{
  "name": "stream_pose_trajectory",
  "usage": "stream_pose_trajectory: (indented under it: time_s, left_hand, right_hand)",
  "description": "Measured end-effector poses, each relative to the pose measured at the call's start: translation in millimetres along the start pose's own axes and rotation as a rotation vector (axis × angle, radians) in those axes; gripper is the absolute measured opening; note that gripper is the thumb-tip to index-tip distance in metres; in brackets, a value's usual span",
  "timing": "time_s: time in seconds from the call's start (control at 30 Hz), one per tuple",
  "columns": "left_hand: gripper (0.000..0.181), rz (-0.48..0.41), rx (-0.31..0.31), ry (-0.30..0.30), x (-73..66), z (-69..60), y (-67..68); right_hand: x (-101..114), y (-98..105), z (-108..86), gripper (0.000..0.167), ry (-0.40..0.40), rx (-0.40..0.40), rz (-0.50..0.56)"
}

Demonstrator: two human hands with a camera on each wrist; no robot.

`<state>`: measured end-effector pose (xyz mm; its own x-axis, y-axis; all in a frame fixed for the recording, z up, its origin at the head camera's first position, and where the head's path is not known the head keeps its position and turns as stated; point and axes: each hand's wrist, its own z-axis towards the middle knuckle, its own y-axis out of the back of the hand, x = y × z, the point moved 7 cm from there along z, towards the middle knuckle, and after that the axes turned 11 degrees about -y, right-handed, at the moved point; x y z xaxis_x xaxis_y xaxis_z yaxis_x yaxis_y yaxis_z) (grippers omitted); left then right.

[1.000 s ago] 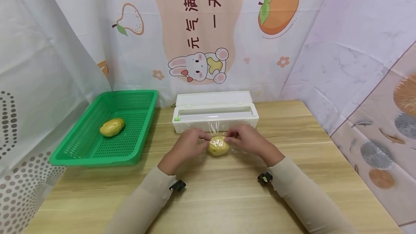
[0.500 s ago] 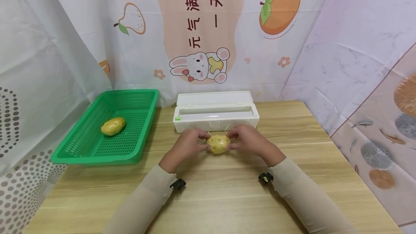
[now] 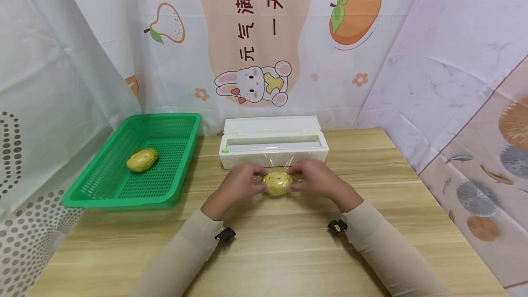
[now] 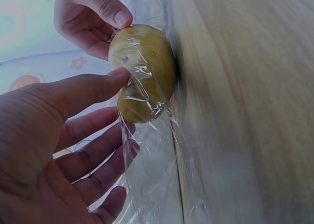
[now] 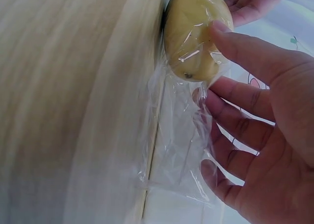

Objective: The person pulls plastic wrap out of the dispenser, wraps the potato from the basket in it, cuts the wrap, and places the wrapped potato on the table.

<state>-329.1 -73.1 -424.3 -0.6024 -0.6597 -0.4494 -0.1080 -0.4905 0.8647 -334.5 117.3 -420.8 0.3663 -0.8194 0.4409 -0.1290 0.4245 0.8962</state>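
A yellow potato (image 3: 277, 184) lies on the table, covered by clear cling film (image 4: 156, 160) that clings to it in shiny creases. My left hand (image 3: 242, 182) holds its left end; in the left wrist view the thumb presses the film on the potato (image 4: 152, 62) while the other fingers curve behind. Opposite, my right hand (image 3: 316, 178) grips the right end with thumb and fingertips. Loose film (image 5: 176, 136) trails beside the potato in the right wrist view. Thin film strands stretch from the potato toward the white cling film dispenser (image 3: 274, 157) behind it.
The dispenser's lid (image 3: 272, 125) stands raised at the back, with a roll inside and a small green piece (image 3: 225, 150) on its left. A green basket (image 3: 181, 168) on the left holds another potato (image 3: 142, 160). Printed curtains (image 3: 165, 81) hang behind the wooden table (image 3: 272, 251).
One second ago my fingertips were at the film along the potato's upper side. They have since shifted to its two ends, and the potato has turned a little, showing its dark eyes.
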Motion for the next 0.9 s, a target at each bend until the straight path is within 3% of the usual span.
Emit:
stream_pose_trajectory:
  time_s: [0.33,0.5,0.9]
  left_hand:
    - [0.043,0.033,0.003,0.008,-2.3,-2.4,5.6]
    - [0.044,0.059,0.022,0.018,-1.7,-3.8,11.6]
    - [0.017,-0.014,-0.046,0.109,13.6,-8.9,34.3]
  right_hand:
    - [-2,0,-1.5,0.042,-0.006,0.013,0.010]
    - [-1,5,-3.7,0.043,-0.007,0.018,0.069]
    - [2,10,-5.2,0.040,0.050,0.044,0.114]
